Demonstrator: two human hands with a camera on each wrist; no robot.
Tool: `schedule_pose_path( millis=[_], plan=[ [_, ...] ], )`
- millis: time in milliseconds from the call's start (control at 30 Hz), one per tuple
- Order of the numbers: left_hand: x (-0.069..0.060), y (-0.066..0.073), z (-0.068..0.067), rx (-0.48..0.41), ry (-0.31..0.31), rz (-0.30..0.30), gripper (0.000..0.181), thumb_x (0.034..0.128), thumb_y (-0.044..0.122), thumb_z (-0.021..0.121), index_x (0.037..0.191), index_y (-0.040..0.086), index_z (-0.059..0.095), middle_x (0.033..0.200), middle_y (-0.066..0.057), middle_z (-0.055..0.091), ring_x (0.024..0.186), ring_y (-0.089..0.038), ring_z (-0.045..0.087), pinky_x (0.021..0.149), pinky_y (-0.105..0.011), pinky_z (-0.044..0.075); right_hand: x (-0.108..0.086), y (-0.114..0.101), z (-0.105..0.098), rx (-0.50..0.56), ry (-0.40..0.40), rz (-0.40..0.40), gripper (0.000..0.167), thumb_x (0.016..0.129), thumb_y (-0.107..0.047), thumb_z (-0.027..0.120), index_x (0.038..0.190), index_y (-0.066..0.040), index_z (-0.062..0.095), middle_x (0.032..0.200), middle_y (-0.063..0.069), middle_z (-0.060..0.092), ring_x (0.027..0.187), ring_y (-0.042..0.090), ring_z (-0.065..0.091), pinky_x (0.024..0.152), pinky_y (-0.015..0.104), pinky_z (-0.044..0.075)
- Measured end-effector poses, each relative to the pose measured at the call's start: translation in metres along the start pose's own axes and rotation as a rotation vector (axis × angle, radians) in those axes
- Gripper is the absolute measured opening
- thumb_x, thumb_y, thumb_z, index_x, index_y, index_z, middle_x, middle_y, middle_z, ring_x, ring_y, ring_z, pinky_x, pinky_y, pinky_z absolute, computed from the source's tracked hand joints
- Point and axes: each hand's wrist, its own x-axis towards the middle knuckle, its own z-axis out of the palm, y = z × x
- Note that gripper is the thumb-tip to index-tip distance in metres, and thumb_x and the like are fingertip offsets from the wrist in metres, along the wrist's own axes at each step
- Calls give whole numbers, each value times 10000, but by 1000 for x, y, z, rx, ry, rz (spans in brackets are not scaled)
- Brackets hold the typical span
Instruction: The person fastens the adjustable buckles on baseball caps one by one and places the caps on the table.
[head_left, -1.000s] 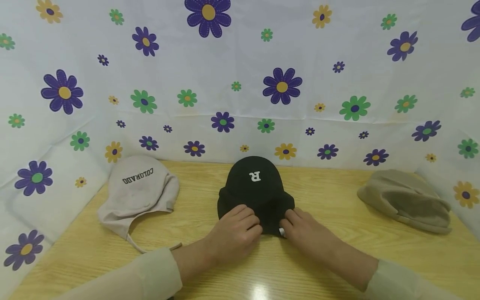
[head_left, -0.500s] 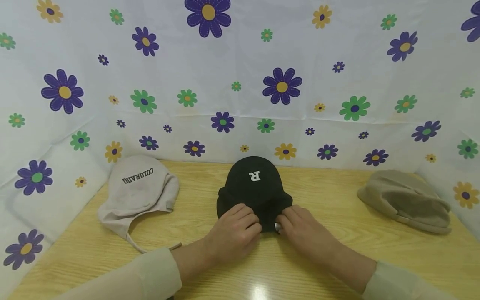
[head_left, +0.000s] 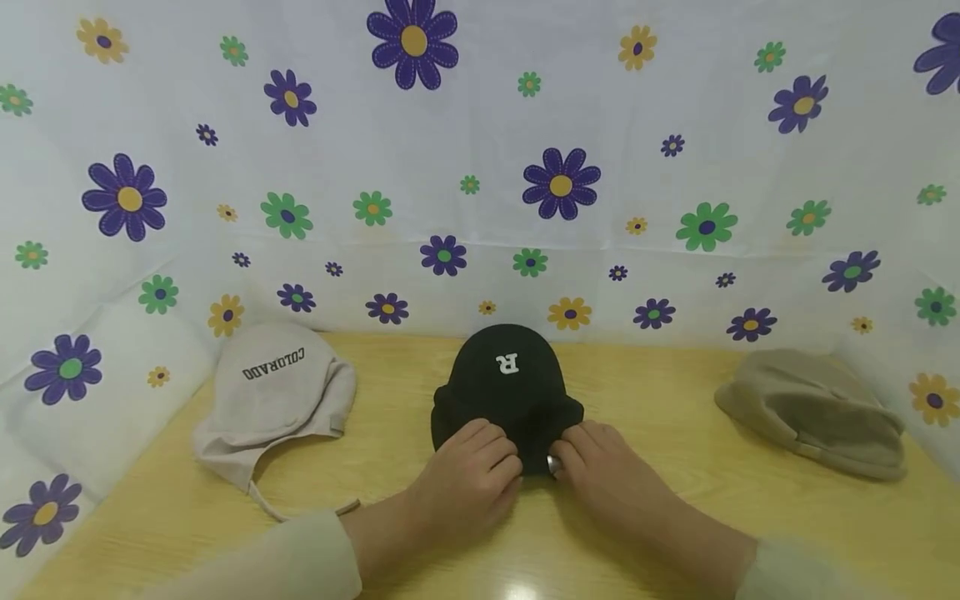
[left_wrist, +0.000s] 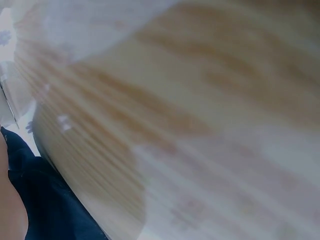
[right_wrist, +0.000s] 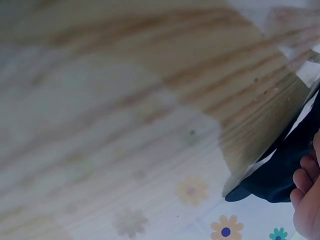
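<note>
A black cap with a white letter R on its crown lies mid-table, its near edge toward me. On its near left part my left hand grips the cloth with curled fingers. At the near right edge my right hand pinches the cap beside a small white tag. The right wrist view shows curled fingers against the dark cloth. In the left wrist view, only a sliver of hand appears next to dark cloth. Both thumbs are hidden in the head view.
A light grey cap lettered COLORADO, with ear flaps and a strap, lies on the left of the wooden table. At the right lies a khaki cap. A white flowered cloth hangs behind the table and along its sides.
My right hand has shifted slightly left along the cap's near edge, drawing the tagged corner inward. The left hand stays in place on the cap. The head view has tilted up slightly.
</note>
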Motion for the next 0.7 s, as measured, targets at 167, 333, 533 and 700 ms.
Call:
schedule_pose_path(
  millis=[167, 333, 533, 700],
  plan=[
    [-3, 4, 1, -33, 14, -30, 233, 943, 157, 468, 780, 121, 629, 832, 9, 637, 818, -167, 569, 852, -305, 476, -4, -3, 2, 18, -4, 20, 197, 1029, -199, 500, 1086, -42, 604, 1022, 39, 550, 936, 213, 495, 820, 338, 445],
    [-2, 4, 2, -20, 43, -27, 204, 932, 149, 495, 779, 109, 625, 843, -3, 638, 822, -182, 574, 842, -317, 477, -4, -4, 1, 32, 12, 32, 320, 1078, -230, 356, 1095, -32, 606, 1039, 56, 567, 948, 227, 509, 834, 354, 451],
    [-2, 5, 1, -13, 50, -26, 226, 945, 150, 482, 775, 109, 626, 849, -7, 645, 823, -182, 578, 840, -315, 477, -3, -5, -1, 73, 11, 53, 264, 1062, -224, 423, 1110, -41, 607, 1051, 50, 576, 962, 219, 509, 844, 349, 451],
    [-1, 4, 0, -2, 51, -16, 237, 952, 148, 477, 764, 113, 615, 843, 2, 636, 817, -170, 573, 831, -298, 474, -1, -5, 0, 78, 49, 37, 446, 1096, -286, 235, 1094, -44, 609, 1038, 42, 576, 950, 209, 506, 832, 346, 449]
  ],
)
